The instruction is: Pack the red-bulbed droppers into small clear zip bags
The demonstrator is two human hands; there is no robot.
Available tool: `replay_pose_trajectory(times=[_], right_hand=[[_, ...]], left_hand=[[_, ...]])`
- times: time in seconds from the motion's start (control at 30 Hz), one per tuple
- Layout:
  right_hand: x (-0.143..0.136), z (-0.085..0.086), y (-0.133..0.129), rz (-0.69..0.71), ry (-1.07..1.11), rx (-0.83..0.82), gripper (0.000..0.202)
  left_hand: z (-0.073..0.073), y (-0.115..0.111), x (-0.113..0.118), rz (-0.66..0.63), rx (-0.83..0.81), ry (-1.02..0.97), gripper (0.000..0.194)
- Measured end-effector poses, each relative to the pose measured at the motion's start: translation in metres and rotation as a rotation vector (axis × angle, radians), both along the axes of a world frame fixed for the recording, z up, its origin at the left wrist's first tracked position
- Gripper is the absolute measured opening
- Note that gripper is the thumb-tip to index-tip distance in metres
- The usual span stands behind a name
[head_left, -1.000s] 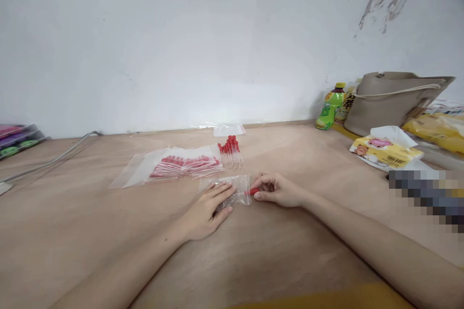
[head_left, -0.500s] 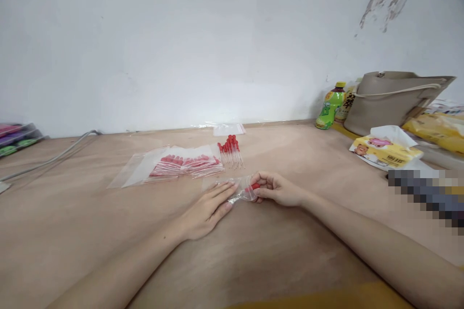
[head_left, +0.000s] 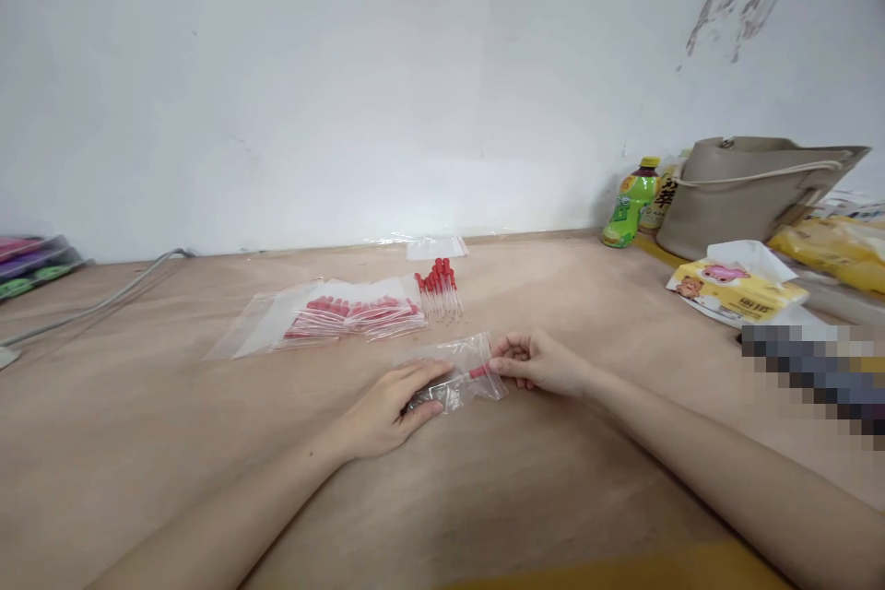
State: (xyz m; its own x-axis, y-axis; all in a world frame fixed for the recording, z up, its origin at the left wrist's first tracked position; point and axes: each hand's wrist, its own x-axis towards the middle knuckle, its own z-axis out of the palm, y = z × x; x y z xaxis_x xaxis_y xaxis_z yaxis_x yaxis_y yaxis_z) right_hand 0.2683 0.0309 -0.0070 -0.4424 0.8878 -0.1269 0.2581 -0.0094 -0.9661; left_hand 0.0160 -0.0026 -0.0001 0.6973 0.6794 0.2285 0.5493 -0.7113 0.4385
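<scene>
A small clear zip bag (head_left: 465,352) lies on the brown-covered table between my hands, its mouth toward the right. My left hand (head_left: 397,401) holds down the bag's left end, fingers stretched over the top and thumb at the near edge. At the mouth, my right hand (head_left: 536,361) pinches the end of a thin stick with a red handle (head_left: 478,371). The red part shows through the film, with the pale stem inside the bag. Beyond, a loose bundle of red-ended sticks (head_left: 441,281) lies beside a row of filled bags (head_left: 356,318).
Flat clear bags (head_left: 435,247) lie by the wall. At the right are a green bottle (head_left: 628,203), a grey-beige bag (head_left: 733,194) and a yellow tissue pack (head_left: 737,281). A grey cable (head_left: 131,284) and colourful packets (head_left: 34,263) sit at the left.
The bag between my hands has spread wider and flatter. My left fingers have arched and drawn back slightly left. The red-handled stick sits further inside, with my right hand slightly further right.
</scene>
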Motion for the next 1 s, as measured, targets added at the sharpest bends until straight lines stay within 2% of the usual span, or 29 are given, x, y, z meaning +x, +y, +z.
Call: replay_pose_trajectory(times=[0.07,0.17,0.33,0.47,0.7,0.87,1.0], right_hand=[[-0.001,0.002,-0.004,0.009,-0.026,0.029,0.037],[-0.006,0.004,-0.01,-0.008,0.067,0.064,0.034],[-0.018,0.005,-0.019,-0.237,0.125,-0.005,0.03],[-0.015,0.005,-0.017,-0.312,0.102,-0.071,0.03],[-0.009,0.002,-0.013,-0.262,0.175,-0.081,0.032],[-0.011,0.005,-0.019,-0.254,-0.001,-0.08,0.03],[-0.013,0.002,-0.02,-0.277,0.016,-0.065,0.026]], left_hand=[[0.0,0.0,0.0,0.002,0.0,-0.001,0.04],[0.0,0.0,0.001,-0.003,0.004,-0.008,0.041],[0.0,0.0,0.001,-0.028,0.011,-0.028,0.042],[0.0,0.001,0.0,0.025,0.069,-0.039,0.041],[-0.003,0.0,0.0,0.088,0.077,-0.044,0.034],[-0.002,0.0,0.0,0.082,0.065,-0.048,0.034],[-0.003,0.001,0.0,0.086,0.071,-0.04,0.034]])
